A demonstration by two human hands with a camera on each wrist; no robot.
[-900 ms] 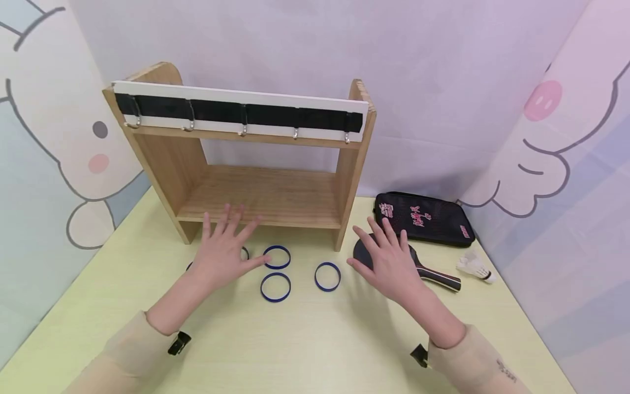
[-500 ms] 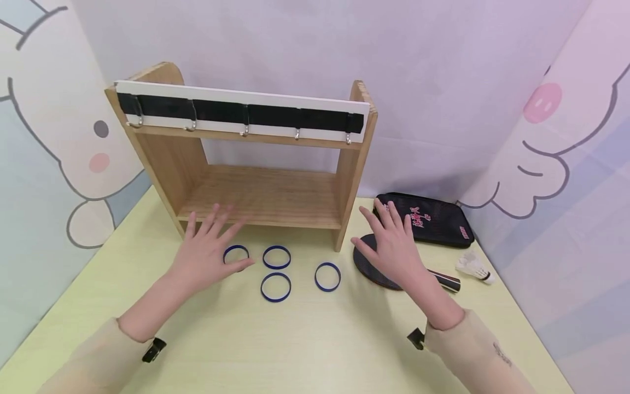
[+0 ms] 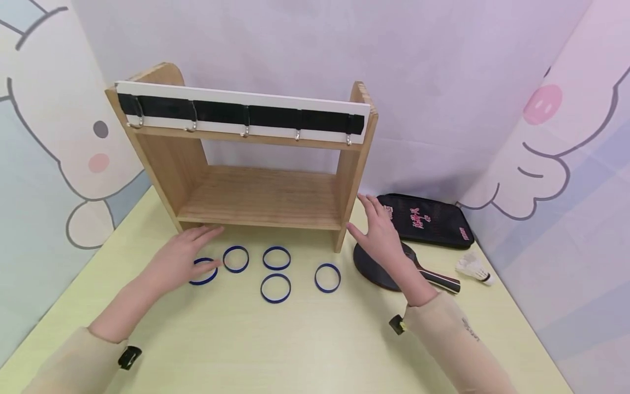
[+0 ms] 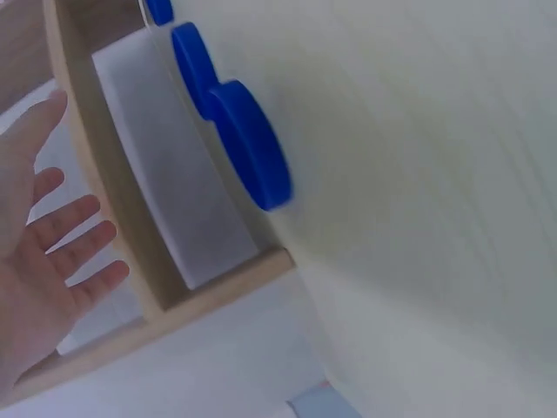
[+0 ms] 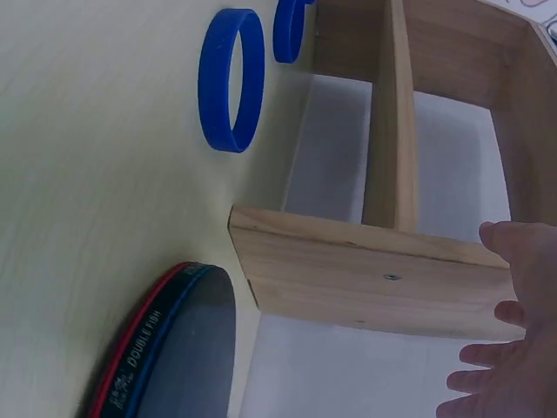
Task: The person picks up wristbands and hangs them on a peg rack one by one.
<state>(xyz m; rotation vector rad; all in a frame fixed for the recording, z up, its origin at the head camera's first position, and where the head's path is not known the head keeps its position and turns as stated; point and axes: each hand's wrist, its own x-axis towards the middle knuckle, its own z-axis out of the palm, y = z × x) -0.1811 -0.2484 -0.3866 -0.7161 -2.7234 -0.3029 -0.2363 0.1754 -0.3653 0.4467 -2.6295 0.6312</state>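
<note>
My left hand [image 3: 179,261] hovers at the front left foot of the wooden shelf [image 3: 261,194], its fingers extended and holding nothing. Its thumb overlaps the leftmost blue wristband [image 3: 203,283] in the head view. Several more blue wristbands lie flat in front of the shelf, among them one [image 3: 275,301] nearest me and one [image 3: 327,291] farther right. My right hand [image 3: 381,234] is beside the shelf's right side panel [image 5: 374,277], fingers also extended and nothing held. Below it lies a black table tennis paddle [image 3: 374,271], partly hidden by the wrist.
Along the shelf's top front runs a white and black rail [image 3: 221,110] with several metal hooks [image 3: 246,131]. A black zip case [image 3: 433,221] lies at the back right, with a white shuttlecock [image 3: 473,267] in front of it. Printed curtains stand behind and at both sides.
My left hand has moved left and turned, uncovering the left wristbands. My right hand has shifted left towards the shelf's side, and more of the paddle handle shows.
</note>
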